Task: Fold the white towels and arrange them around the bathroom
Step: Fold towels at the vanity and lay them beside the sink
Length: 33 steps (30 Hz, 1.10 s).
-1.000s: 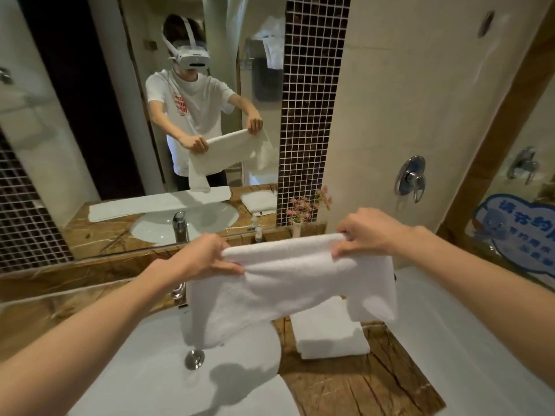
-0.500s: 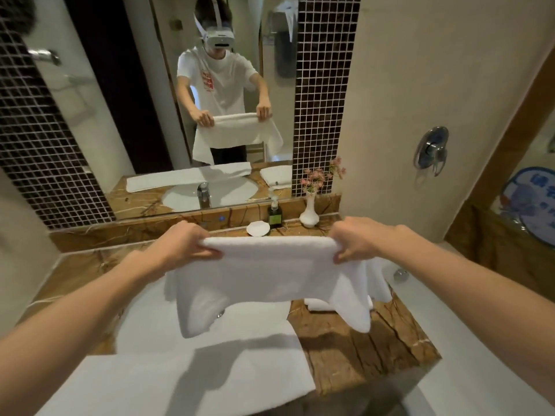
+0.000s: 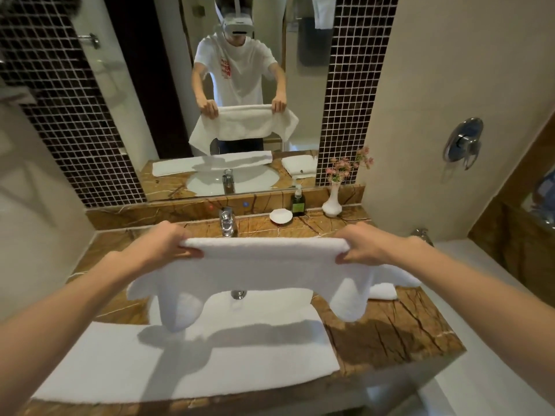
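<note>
The mirror [image 3: 168, 94] fills the upper middle of the frame, and the brown stone tabletop [image 3: 390, 334] lies below it. Along the front edge of the tabletop, in the lower left, a long towel [image 3: 180, 364] lies flat as a wide strip and covers part of the sink [image 3: 264, 300]. In the centre of the frame I hold the second towel [image 3: 270, 265] in the air over the sink. It is doubled along its top edge, and its two ends hang down loose and not even. My left hand [image 3: 162, 244] grips the top fold at the left end and my right hand [image 3: 363, 244] grips it at the right end, the fingers curled round the cloth. Behind the right hanging end a small folded towel [image 3: 383, 291] rests on the tabletop, partly hidden. I judge the task is near the middle: two towels are laid down already, and this one is only half folded and not yet placed.
</note>
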Each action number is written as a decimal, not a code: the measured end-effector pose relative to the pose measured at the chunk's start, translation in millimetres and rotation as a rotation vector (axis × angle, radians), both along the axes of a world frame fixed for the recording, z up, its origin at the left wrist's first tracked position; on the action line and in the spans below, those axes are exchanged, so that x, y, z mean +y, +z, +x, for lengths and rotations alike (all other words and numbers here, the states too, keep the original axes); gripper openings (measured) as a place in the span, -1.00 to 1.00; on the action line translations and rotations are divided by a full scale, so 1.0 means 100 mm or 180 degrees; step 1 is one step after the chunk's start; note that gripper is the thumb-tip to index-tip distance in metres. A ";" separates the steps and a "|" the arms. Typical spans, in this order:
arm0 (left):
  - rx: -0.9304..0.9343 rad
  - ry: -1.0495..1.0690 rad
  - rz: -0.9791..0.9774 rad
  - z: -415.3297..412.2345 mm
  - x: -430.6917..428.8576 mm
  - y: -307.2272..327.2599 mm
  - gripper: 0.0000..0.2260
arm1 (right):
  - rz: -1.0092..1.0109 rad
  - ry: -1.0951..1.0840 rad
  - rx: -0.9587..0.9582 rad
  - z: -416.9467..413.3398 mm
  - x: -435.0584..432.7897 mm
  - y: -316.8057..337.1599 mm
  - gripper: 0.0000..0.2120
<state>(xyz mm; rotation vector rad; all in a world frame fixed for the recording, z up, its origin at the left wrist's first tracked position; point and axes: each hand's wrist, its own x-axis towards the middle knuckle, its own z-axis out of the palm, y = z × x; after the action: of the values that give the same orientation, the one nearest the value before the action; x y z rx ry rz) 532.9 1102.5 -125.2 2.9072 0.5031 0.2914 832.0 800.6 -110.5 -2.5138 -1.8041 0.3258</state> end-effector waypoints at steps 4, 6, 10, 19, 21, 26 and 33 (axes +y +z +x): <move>0.0152 -0.0161 0.0018 -0.32 0.14 -0.01 -0.70 | -0.0219 -0.0095 -0.0095 -0.19 0.23 -0.05 -0.78; 0.0266 -0.0167 0.0085 -0.48 0.23 -0.05 -0.77 | -0.0287 -0.0155 -0.0199 -0.29 0.33 -0.11 -0.77; 0.0357 0.0019 0.0005 -0.71 0.37 -0.17 -0.68 | -0.0395 -0.0157 -0.0440 -0.49 0.54 -0.23 -0.75; 0.0880 0.0265 -0.0719 -1.14 0.75 -0.62 -0.81 | -0.0422 -0.0311 -0.0767 -0.79 0.80 -0.47 -0.78; 0.0905 0.0275 -0.0774 -1.23 0.79 -0.75 -0.73 | -0.0413 -0.0353 -0.0677 -0.86 0.82 -0.52 -0.71; 0.1081 0.0373 -0.0466 -1.50 0.90 -1.04 -0.70 | -0.0366 -0.0252 -0.0489 -0.93 0.90 -0.67 -0.66; 0.1641 0.1007 -0.0102 -1.62 0.95 -1.27 -0.92 | -0.0593 -0.0107 -0.0058 -0.97 1.03 -0.86 -0.63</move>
<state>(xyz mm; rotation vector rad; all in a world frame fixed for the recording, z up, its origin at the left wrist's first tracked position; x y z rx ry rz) 370.4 1197.2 -252.7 2.8451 1.0328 -0.4389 734.6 903.8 -196.1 -2.6736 -1.8149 0.4930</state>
